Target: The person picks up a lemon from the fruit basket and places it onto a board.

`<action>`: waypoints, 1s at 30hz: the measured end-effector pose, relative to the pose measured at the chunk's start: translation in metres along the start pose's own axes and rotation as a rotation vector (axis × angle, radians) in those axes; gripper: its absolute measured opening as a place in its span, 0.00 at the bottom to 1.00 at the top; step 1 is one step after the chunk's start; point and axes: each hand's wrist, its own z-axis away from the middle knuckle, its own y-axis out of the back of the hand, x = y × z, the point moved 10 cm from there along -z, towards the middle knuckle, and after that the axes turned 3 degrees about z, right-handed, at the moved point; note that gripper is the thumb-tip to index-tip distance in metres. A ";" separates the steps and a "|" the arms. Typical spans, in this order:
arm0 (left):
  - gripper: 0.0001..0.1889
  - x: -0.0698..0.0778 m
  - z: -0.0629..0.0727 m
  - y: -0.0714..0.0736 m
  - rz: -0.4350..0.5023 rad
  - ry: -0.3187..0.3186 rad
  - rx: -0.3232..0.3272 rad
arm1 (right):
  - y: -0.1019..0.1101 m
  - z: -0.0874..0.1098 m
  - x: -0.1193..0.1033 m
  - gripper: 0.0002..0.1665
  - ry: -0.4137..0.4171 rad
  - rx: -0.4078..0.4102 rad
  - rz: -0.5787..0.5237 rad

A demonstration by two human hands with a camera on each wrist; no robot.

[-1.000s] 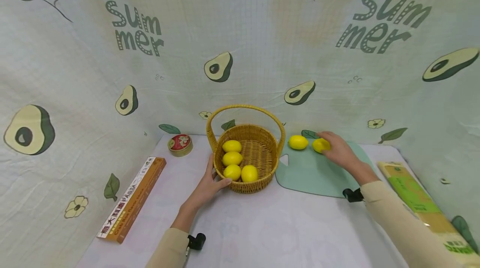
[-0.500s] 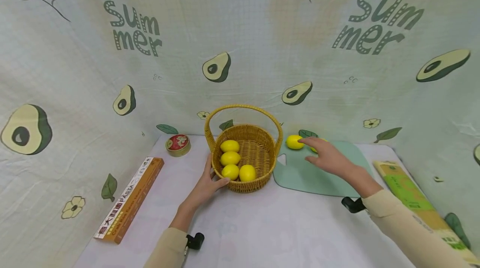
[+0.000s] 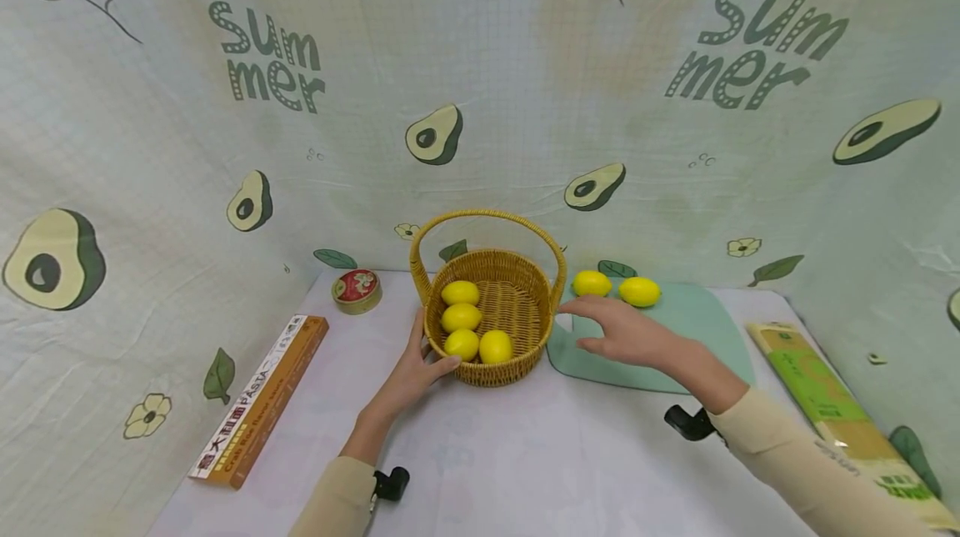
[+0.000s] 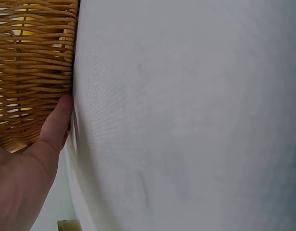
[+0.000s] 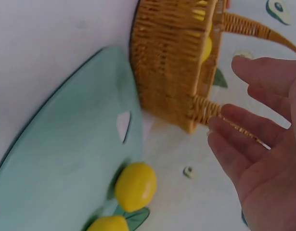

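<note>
A brown wicker basket [image 3: 528, 353] with a tall arched handle stands mid-table, several yellow lemons [image 3: 461, 318] inside it on the left. My left hand [image 3: 408, 378] rests against the basket's lower left side, thumb at the front rim and fingers along the wall; in the left wrist view a straight finger lies against the weave near the base. My right hand [image 3: 622, 333] hovers over the green cutting board [image 3: 675, 353], fingers extended and nothing in them, fingertips close to the basket's right side. Two lemons [image 3: 640, 292] lie on the board's far edge behind that hand.
A round red-lidded tin [image 3: 357, 291] sits left of the basket. A long pasta box [image 3: 258, 404] lies along the left edge, and a green-and-yellow noodle packet [image 3: 840, 412] along the right. A printed cloth [image 3: 510, 62] hangs behind.
My right hand has moved away from the lemons on the board, leftward and nearer to me, toward the basket. Both lemons stay on the board. My left hand keeps its place at the basket.
</note>
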 end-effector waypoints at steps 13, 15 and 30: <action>0.59 -0.001 0.001 0.002 0.008 0.003 0.032 | -0.013 -0.029 -0.046 0.29 0.091 -0.069 0.033; 0.59 -0.001 0.001 0.003 0.007 0.002 0.037 | -0.017 -0.035 -0.050 0.29 0.104 -0.072 0.045; 0.59 -0.001 0.003 0.004 0.003 0.023 0.042 | -0.062 -0.083 -0.049 0.29 -0.004 -0.112 -0.046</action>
